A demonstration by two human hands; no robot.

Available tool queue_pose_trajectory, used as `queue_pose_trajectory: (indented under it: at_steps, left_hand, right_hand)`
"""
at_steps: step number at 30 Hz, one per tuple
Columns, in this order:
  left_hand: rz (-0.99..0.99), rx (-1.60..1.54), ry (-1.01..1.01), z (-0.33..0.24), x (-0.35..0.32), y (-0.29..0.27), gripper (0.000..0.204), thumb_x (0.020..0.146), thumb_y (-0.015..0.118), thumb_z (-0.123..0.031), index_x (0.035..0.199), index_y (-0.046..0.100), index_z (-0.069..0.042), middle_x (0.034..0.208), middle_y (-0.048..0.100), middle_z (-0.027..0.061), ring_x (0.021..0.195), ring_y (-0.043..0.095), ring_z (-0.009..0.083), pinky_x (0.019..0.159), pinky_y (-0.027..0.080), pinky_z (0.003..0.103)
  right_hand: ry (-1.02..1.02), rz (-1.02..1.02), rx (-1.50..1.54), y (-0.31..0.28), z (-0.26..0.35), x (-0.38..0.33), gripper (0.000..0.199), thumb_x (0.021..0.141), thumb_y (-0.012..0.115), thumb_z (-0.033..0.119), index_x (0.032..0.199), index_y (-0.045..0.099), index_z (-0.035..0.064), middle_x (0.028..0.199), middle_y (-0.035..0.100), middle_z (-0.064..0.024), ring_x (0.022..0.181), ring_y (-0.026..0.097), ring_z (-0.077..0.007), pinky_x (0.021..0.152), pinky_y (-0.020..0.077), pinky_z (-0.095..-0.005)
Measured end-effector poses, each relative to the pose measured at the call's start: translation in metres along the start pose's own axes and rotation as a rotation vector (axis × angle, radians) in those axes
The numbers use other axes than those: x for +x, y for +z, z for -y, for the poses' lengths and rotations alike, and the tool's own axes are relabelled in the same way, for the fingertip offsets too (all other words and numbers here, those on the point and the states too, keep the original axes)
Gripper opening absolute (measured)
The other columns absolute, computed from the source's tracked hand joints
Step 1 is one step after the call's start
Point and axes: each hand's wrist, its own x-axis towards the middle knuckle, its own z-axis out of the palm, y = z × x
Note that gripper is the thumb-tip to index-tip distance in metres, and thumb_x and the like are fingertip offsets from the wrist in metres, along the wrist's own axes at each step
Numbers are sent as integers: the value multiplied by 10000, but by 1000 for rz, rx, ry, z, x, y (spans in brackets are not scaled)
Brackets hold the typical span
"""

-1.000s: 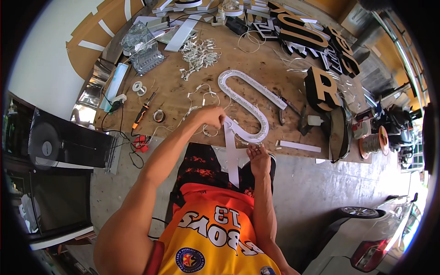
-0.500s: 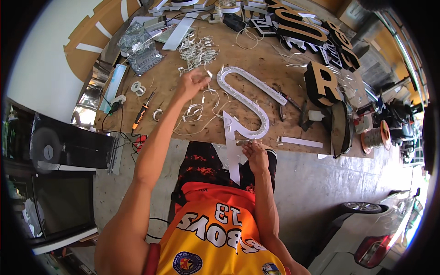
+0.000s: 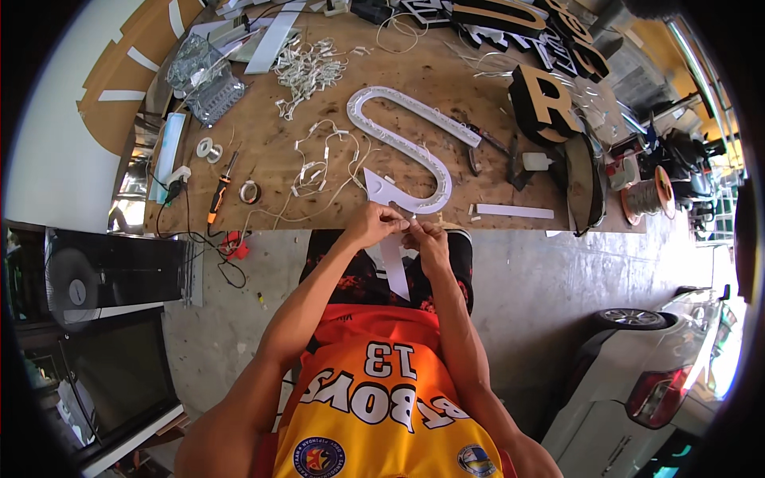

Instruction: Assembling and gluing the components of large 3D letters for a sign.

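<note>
Where the near edge of the desk (image 3: 446, 73) meets my lap, my left hand (image 3: 377, 225) and right hand (image 3: 431, 241) come together, fingertips pinched on a small white piece (image 3: 413, 217) — too small to tell what it is. My fingers are curled in, and the two hands touch or nearly touch.

Just beyond them lies the double-curved white letter (image 3: 396, 143), flat on the desk, its lower curve right by my fingertips. A white strip (image 3: 393, 271) hangs past the desk edge over my dark shorts (image 3: 347, 275), partly hidden by my hands. Left of the letter, a string of small white lights (image 3: 318, 166) lies in loose loops, with a thicker tangle of wire (image 3: 309, 70) farther back.

Farther left sit a tape roll (image 3: 243, 196), a soldering iron (image 3: 217, 201) with an orange handle, and a small spool (image 3: 204, 148). On my right — a flat white bar (image 3: 515, 211) near the edge, a white bottle (image 3: 537, 162), and a tan-faced block letter (image 3: 542, 102) with black sides.
</note>
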Motion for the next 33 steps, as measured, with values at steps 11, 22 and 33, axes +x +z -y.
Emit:
queue_pose_trajectory:
  at_steps: [11, 22, 33]
  left_hand:
    - [170, -239, -169, 20, 18, -3, 197, 843, 762, -208, 893, 759, -17, 722, 706, 47, 637, 582, 80, 601, 475, 275]
    - [100, 282, 62, -7, 36, -46, 203, 826, 772, -211, 952, 772, -53, 776, 718, 79, 723, 659, 158, 693, 518, 322]
    - [135, 579, 219, -9, 51, -50, 205, 813, 728, -208, 927, 749, -39, 902, 695, 148, 857, 667, 300, 739, 519, 395]
  right_hand:
    - [-140, 77, -271, -5, 3, 2, 261, 984, 619, 220, 863, 681, -2, 680, 652, -54, 595, 601, -113, 561, 487, -255]
    - [-13, -22, -1684, -52, 72, -59, 142, 816, 656, 106, 924, 670, 15, 748, 661, -178, 708, 680, -341, 664, 526, -457]
    - [-837, 102, -1203, -21, 57, 46, 236, 770, 673, 43, 1005, 699, 55, 939, 656, -128, 861, 645, -374, 743, 528, -429]
